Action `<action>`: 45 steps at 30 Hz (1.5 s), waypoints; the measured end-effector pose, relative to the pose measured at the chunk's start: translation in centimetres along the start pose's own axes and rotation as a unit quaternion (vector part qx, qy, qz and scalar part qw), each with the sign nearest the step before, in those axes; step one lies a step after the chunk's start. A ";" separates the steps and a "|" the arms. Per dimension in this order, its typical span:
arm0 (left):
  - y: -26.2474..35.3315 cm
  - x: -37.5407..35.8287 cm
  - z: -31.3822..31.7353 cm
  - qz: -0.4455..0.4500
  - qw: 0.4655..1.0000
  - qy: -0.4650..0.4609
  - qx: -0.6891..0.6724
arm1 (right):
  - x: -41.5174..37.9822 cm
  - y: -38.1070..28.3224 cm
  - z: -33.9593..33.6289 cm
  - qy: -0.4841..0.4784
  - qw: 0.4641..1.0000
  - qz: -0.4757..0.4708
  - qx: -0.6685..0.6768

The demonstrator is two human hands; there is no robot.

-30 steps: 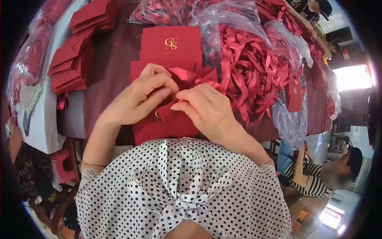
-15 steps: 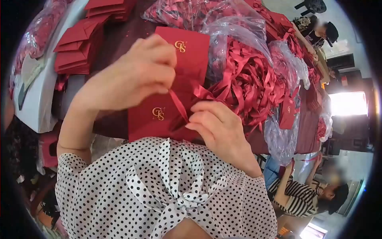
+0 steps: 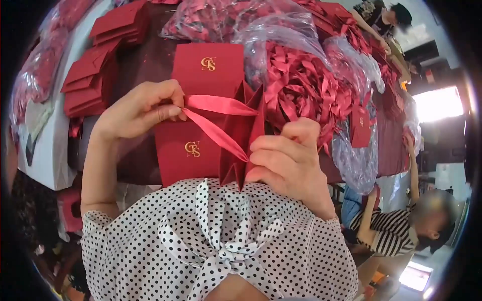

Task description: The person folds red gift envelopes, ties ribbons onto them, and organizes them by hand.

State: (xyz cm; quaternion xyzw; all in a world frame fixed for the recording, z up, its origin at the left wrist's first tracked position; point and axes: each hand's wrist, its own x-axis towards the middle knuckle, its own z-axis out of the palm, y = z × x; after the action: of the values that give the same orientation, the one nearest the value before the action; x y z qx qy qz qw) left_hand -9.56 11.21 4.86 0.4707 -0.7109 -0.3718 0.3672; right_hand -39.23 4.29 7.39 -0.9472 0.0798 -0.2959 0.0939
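My left hand (image 3: 143, 109) pinches the looped end of a pink-red ribbon (image 3: 218, 104) between thumb and fingers. Both strands of that ribbon run to a small red paper bag (image 3: 255, 131), which stands partly open with its folded side showing. On the bag's right side my right hand (image 3: 288, 161) is closed around it; its fingertips are partly hidden. Beneath and beside the bag lie two flat red bags with gold lettering, an upper bag (image 3: 191, 65) and a lower bag (image 3: 173, 160).
To the right lies a heap of red ribbons (image 3: 306, 95) in clear plastic. Folded red bags (image 3: 85, 83) are stacked at the left, beside a white box (image 3: 47, 145). A co-worker in a striped shirt (image 3: 386, 233) sits at the right; another person (image 3: 376, 15) is farther off.
My left hand has moved left and down, drawing the ribbon into a stretched loop. The bag has come into view upright, with my right hand now gripping its side.
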 end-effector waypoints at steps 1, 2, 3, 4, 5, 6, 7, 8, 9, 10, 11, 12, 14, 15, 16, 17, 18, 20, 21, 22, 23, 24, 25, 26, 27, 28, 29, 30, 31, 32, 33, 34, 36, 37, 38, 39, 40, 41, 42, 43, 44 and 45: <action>0.7 -0.3 -0.2 -0.013 1.000 -0.010 -0.002 | 0.0 0.1 -0.2 0.008 1.000 -0.006 -0.017; 1.1 -0.2 0.0 -0.009 1.000 -0.020 0.000 | 0.0 0.6 0.1 0.011 1.000 -0.028 -0.001; 1.5 -0.3 0.3 -0.045 0.995 0.003 -0.094 | 0.2 0.7 0.2 0.004 0.999 -0.016 0.034; 2.0 -0.4 0.5 -0.081 0.979 0.028 -0.185 | 0.5 0.8 0.2 -0.002 0.997 -0.008 0.070; 2.8 -0.3 0.7 -0.055 0.959 0.042 -0.275 | 0.9 0.9 0.0 0.009 0.996 -0.007 0.092; 4.1 0.3 1.4 -0.011 0.930 0.043 -0.365 | 1.4 1.0 -0.4 0.021 0.992 -0.009 0.123; 5.0 1.1 2.0 0.032 0.890 0.043 -0.452 | 1.8 1.2 -1.0 0.032 0.987 -0.011 0.155; 4.3 2.4 1.7 0.129 0.856 -0.044 -0.499 | 2.1 1.3 -1.7 0.060 0.989 -0.014 0.138; 5.7 3.2 3.2 0.147 0.791 0.007 -0.594 | 2.8 1.2 -3.0 0.068 0.990 -0.015 0.123; 7.4 4.3 4.8 0.164 0.714 0.058 -0.678 | 2.4 2.0 -2.5 0.122 0.967 0.009 0.226; 8.1 5.3 5.2 0.196 0.734 0.061 -0.648 | 1.7 3.1 -1.7 0.176 0.929 0.031 0.324; 8.5 6.2 5.3 0.228 0.752 0.062 -0.616 | 1.4 4.2 -1.4 0.197 0.865 0.084 0.453; 7.4 7.1 5.5 0.246 0.879 0.149 -0.381 | 1.5 5.3 -0.9 0.211 0.683 0.170 0.678; 5.7 7.5 5.6 0.278 0.918 0.163 -0.230 | 1.2 5.8 -0.3 0.191 0.645 0.193 0.715; 5.2 7.3 6.0 0.261 0.934 0.155 -0.191 | 0.6 6.5 0.6 0.169 0.602 0.215 0.750; 4.9 6.9 6.0 0.230 0.957 0.161 -0.074 | -0.4 7.6 1.7 0.133 0.598 0.216 0.760; 4.6 6.4 6.2 0.192 0.966 0.166 0.043 | -0.6 7.4 2.4 0.119 0.588 0.224 0.768; 4.0 6.3 6.9 0.157 0.968 0.182 0.067 | -0.5 7.1 4.5 0.106 0.568 0.182 0.796; 4.2 6.3 6.7 0.136 0.964 0.169 0.152 | -0.7 7.5 5.2 0.098 0.555 0.204 0.800; 4.2 6.4 6.7 0.117 0.953 0.151 0.236 | -0.9 8.0 5.8 0.092 0.543 0.226 0.804; 4.1 6.5 6.9 0.116 0.946 0.170 0.251 | -0.9 8.5 6.4 0.095 0.540 0.192 0.814; 3.9 6.3 7.0 0.112 0.936 0.177 0.282 | -0.5 8.0 6.2 0.100 0.573 0.238 0.778; 3.8 6.1 6.9 0.111 0.926 0.182 0.311 | -0.1 7.5 6.1 0.106 0.604 0.286 0.737; 4.1 5.9 7.1 0.077 0.924 0.188 0.325 | -0.4 7.8 7.1 0.095 0.612 0.309 0.722; 4.4 5.7 7.0 0.053 0.929 0.185 0.315 | -0.4 8.4 8.6 0.130 0.728 0.247 0.626; 4.4 5.4 6.9 0.028 0.934 0.183 0.306 | -0.1 8.0 8.9 0.154 0.759 0.286 0.565; 4.0 4.9 6.9 -0.035 0.950 0.209 0.231 | 0.1 7.7 8.5 0.173 0.785 0.322 0.501; 3.7 4.5 6.6 -0.050 0.945 0.237 0.221 | -0.1 7.2 7.9 0.173 0.719 0.367 0.565; 3.6 3.9 6.1 -0.111 0.952 0.279 0.067 | -0.7 6.7 7.0 0.179 0.753 0.351 0.527; 3.6 3.2 4.9 -0.130 0.953 0.272 -0.025 | -1.7 6.4 5.6 0.183 0.787 0.332 0.488; 3.0 2.3 4.4 -0.106 0.940 0.312 -0.092 | -2.5 6.0 3.9 0.200 0.824 0.315 0.427; 2.1 1.3 3.4 -0.124 0.926 0.321 -0.156 | -3.5 6.0 1.6 0.216 0.837 0.327 0.381; 1.8 0.3 2.7 -0.137 0.922 0.332 -0.146 | -6.4 7.2 -1.9 0.290 0.833 0.358 0.306; 1.4 0.0 2.6 -0.153 0.930 0.316 -0.110 | -7.9 8.2 -2.7 0.279 0.862 0.335 0.260; 0.9 -0.3 2.4 -0.163 0.937 0.301 -0.073 | -8.8 8.3 -3.9 0.180 0.909 0.331 0.176; 0.8 0.1 3.0 -0.167 0.942 0.282 -0.076 | -9.3 8.4 -4.8 0.078 0.940 0.319 0.090; 0.4 0.3 3.1 -0.164 0.955 0.243 -0.048 | -10.2 8.9 -4.4 0.012 0.967 0.252 0.038; 0.2 0.5 3.1 -0.160 0.966 0.204 -0.018 | -10.5 9.3 -3.8 0.008 0.967 0.251 0.039; 0.9 1.6 4.8 -0.175 0.949 0.258 -0.043 | -10.6 9.5 -3.0 -0.049 0.979 0.198 0.017; 0.9 2.1 5.1 -0.165 0.958 0.233 -0.017 | -10.5 9.4 -2.4 -0.106 0.984 0.144 -0.004; 0.8 2.6 5.3 -0.155 0.965 0.210 0.010 | -10.1 8.8 -2.3 -0.137 0.977 0.162 -0.018; 0.9 3.1 6.0 -0.134 0.967 0.215 0.012 | -9.6 8.3 -2.0 -0.139 0.977 0.159 -0.015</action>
State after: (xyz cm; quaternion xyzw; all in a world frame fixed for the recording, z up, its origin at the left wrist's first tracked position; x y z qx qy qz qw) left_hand -16.10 9.64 3.48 0.6347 -0.5502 -0.2993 0.4526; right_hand -48.98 -1.98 1.85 -0.9556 0.2195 -0.1415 0.1360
